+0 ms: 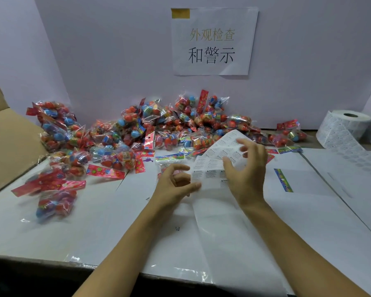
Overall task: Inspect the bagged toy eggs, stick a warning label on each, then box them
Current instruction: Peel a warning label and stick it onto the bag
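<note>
A heap of clear bags of red and blue toy eggs [169,127] lies along the back of the white table [94,228]. A strip of warning labels [219,153] curls up from the table in front of the heap, and its bare backing trails toward me. My left hand [176,185] has curled fingers, and its thumb pinches the strip's left edge. My right hand [247,168] curls over the strip from the right, thumb on the printed labels, fingertips blurred. One bag [56,203] at the left looks motion-blurred.
An open cardboard box [9,138] stands at the left edge. A roll of labels [349,123] sits at the back right, its tail running onto the table. A paper sign [212,41] hangs on the wall. Loose header cards [284,180] lie about.
</note>
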Tool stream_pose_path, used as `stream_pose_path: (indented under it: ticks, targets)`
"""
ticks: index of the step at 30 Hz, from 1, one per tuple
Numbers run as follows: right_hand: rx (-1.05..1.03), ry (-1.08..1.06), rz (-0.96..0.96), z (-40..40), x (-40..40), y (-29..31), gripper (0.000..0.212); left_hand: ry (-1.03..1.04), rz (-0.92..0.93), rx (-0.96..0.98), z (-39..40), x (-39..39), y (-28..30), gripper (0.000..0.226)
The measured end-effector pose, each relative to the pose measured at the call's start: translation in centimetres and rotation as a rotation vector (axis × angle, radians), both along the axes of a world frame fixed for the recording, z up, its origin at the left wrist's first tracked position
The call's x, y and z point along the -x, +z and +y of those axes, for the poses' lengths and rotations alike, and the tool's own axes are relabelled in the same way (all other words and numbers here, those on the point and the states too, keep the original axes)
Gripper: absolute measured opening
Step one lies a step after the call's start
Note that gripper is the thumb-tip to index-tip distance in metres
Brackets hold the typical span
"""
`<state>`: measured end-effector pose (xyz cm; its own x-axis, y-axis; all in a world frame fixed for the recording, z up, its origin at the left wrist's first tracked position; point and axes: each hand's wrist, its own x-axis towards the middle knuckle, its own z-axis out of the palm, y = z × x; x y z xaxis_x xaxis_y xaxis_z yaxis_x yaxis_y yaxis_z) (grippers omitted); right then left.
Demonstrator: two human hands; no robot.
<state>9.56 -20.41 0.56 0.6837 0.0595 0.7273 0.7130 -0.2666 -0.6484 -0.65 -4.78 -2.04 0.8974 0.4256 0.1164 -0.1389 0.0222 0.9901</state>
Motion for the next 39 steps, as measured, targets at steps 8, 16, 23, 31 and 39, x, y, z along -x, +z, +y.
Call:
stream_pose_path:
  ticks: [8,16,23,31,39]
  targets:
    - [0.372,0.261,-0.218,0.7,2.1,-0.3,0.010,0.019,-0.143,-0.086,0.3,0.0,-0.3,0.020]
    - [0.356,0.373,-0.053,0.1,1.6,0.1,0.007,-0.208,-0.117,0.083,0.5,0.6,0.1,0.032]
    - [0.354,0.377,-0.058,0.0,1.5,0.2,0.013,-0.209,-0.105,0.078,0.4,0.7,0.2,0.029]
    - [0.380,0.337,-0.091,0.1,1.8,0.1,0.010,-0.184,-0.085,0.030,0.4,0.6,-0.3,0.030]
    - [0.353,0.306,-0.046,0.2,2.1,0.2,0.008,-0.148,-0.073,-0.006,0.3,0.5,-0.3,0.026]
